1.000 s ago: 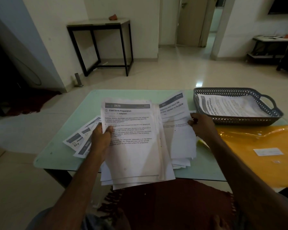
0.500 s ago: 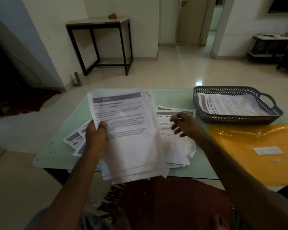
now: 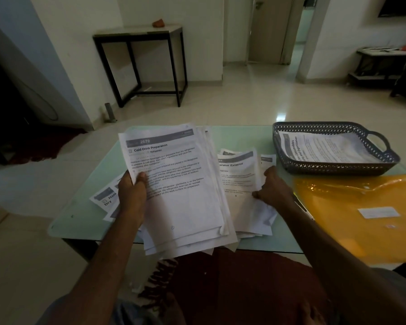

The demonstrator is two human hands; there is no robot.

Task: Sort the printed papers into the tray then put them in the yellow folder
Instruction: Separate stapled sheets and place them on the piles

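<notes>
Since half a second ago, right hand (image 3: pixel 275 187) has dropped to pinch a sheet's edge on the pale glass desk (image 3: pixel 80 214), beside the glossy yellow folder (image 3: pixel 366 216) and perforated tray (image 3: pixel 333 148), while left hand (image 3: pixel 133 195) grips the paper stack (image 3: pixel 183 195).

Left hand (image 3: pixel 131 195) raised in closed grip; right hand (image 3: pixel 275 187) curled, lower

A home's living room: pale tiled floor (image 3: pixel 232 99), black-framed side table (image 3: pixel 141 64) at upper left, interior door (image 3: pixel 270 29) at top, fringed rug (image 3: pixel 220 285) at bottom.
</notes>
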